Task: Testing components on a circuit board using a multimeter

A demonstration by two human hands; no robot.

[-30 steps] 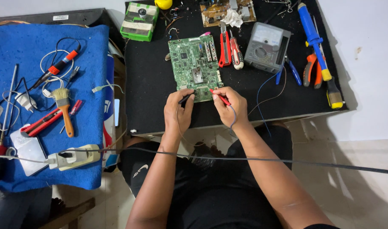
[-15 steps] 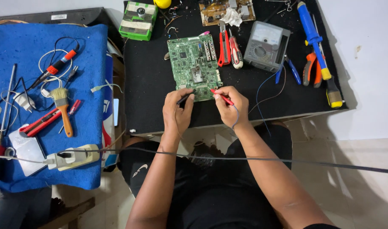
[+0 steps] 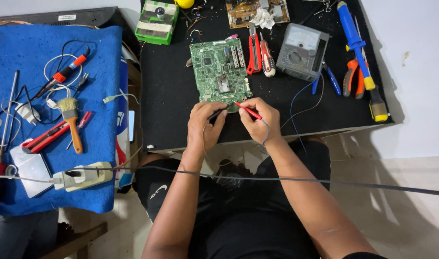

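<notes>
Board (image 3: 220, 71), green, lies flat on the black bench (image 3: 166, 96), near edge just ahead of my hands.

My left hand (image 3: 205, 125) is closed around the black probe (image 3: 216, 114), fingers pinched on its shaft; tip points toward the board's near edge. I cannot tell whether the tip touches.

My right hand (image 3: 259, 120) is closed around the red probe (image 3: 247, 110), held like a pen, tip aimed left at the same near edge of the board. A thin lead loops from the probe past my wrist.

Both hands rest at the bench's front edge, near each other, not touching.

Just right of the board: red cutters (image 3: 254, 53) and a red-handled screwdriver (image 3: 267, 58), side by side. Beyond them the grey multimeter (image 3: 302, 51), face up, blue wire trailing from it toward me.

Far right: blue screwdriver (image 3: 354, 43), orange pliers (image 3: 352, 79).

Back of bench: green box (image 3: 156, 22), second board (image 3: 255, 10), brown.

Blue cloth (image 3: 97, 57) to the left carries a brush (image 3: 71, 121), a red knife (image 3: 46, 138), an orange-handled iron (image 3: 63, 74) and a power strip (image 3: 83, 176).

A black cable (image 3: 325, 181) crosses over my lap.
</notes>
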